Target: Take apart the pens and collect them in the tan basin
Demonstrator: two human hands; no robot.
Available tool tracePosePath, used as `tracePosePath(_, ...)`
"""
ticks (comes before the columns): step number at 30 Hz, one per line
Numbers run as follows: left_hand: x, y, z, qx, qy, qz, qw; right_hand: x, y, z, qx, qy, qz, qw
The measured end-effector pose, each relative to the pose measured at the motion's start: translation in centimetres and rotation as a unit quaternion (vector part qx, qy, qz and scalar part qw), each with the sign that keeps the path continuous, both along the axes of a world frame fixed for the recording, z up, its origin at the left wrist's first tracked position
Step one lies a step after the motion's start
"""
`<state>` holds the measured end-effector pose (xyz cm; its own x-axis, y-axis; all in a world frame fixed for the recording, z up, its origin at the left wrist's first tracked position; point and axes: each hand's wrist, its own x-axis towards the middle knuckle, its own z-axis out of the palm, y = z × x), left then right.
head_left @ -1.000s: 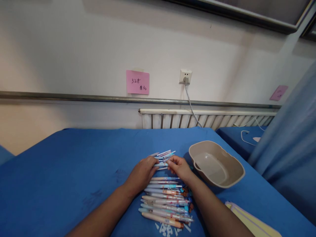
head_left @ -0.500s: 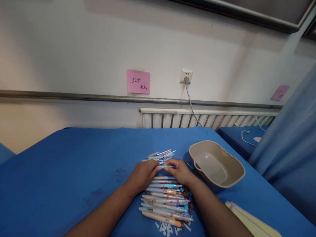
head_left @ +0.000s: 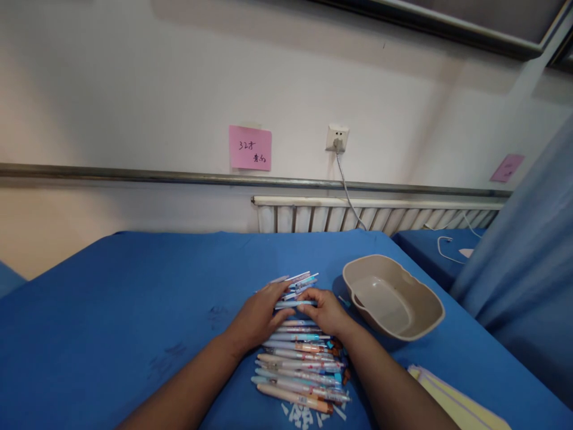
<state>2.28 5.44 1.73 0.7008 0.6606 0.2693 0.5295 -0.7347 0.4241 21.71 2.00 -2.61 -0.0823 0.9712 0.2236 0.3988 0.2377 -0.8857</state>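
Note:
My right hand (head_left: 326, 312) pinches the right end of a light-blue pen (head_left: 289, 304) between thumb and fingers. At the pen's left end, my left hand (head_left: 258, 313) has its thumb and fingers spread apart around it. Just below, a row of pens (head_left: 298, 363) in pale blue, white and peach lies side by side, pointing left and right. Beyond my fingers is a loose pile of pens and thin sticks (head_left: 307, 280), partly hidden by my left hand. Small white pieces (head_left: 302, 415) are scattered at the near end of the row.
A beige plastic basin (head_left: 389, 292) stands right of my right hand. Small brown and blue pieces (head_left: 346, 376) lie along the row's right side. A yellow folded item (head_left: 452, 400) is at the lower right on the blue-covered table (head_left: 147, 286). A blue curtain (head_left: 528, 269) hangs at right.
My left fingers have opened away from the pen, showing more of its left end. My right hand keeps its hold in nearly the same spot.

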Motion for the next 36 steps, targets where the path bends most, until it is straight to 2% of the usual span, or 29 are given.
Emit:
tracePosePath(3, 0.0, 0.1, 0.0, 0.015, 0.001, -0.028, 0.999, 0.0, 0.0, 0.1, -0.002, -0.004, 0.0, 1.0)
tracePosePath(9, -0.6, 0.8, 0.5, -0.053, 0.091, 0.079, 0.991, 0.7, 0.2, 0.1, 0.011, -0.015, -0.029, 0.999)
tracePosePath(13, -0.9, 1.3, 0.4, -0.047, 0.107, 0.101, 0.988, 1.6, 0.4, 0.2, 0.02, -0.059, -0.058, 0.996)
tracePosePath(17, -1.1, 1.9, 0.2, -0.038, 0.135, 0.15, 0.979, 2.7, 0.7, -0.1, 0.03, -0.102, -0.101, 0.989)
tracePosePath(20, -1.1, 2.0, 0.5, -0.036, 0.106, 0.179, 0.977, 2.8, 0.6, -0.2, 0.031, -0.102, -0.093, 0.99)
tracePosePath(22, -1.0, 1.7, 0.8, -0.041, 0.074, 0.169, 0.982, 2.4, 0.5, -0.1, 0.029, -0.101, -0.062, 0.993)
tracePosePath(24, -0.7, 1.3, 1.0, -0.042, 0.063, 0.122, 0.99, 1.8, 0.2, 0.2, 0.027, -0.099, -0.027, 0.994)
tracePosePath(27, -0.4, 0.6, 1.0, -0.036, 0.091, 0.039, 0.994, 0.9, 0.0, 0.4, 0.027, -0.093, 0.004, 0.995)
tracePosePath(29, -0.3, 0.5, 0.8, -0.033, 0.114, 0.012, 0.993, 0.8, 0.0, 0.3, 0.028, -0.101, 0.01, 0.994)
tracePosePath(36, -0.6, 1.1, 0.0, -0.007, 0.17, 0.059, 0.984, 2.9, 0.8, -0.5, 0.02, -0.231, -0.076, 0.97)
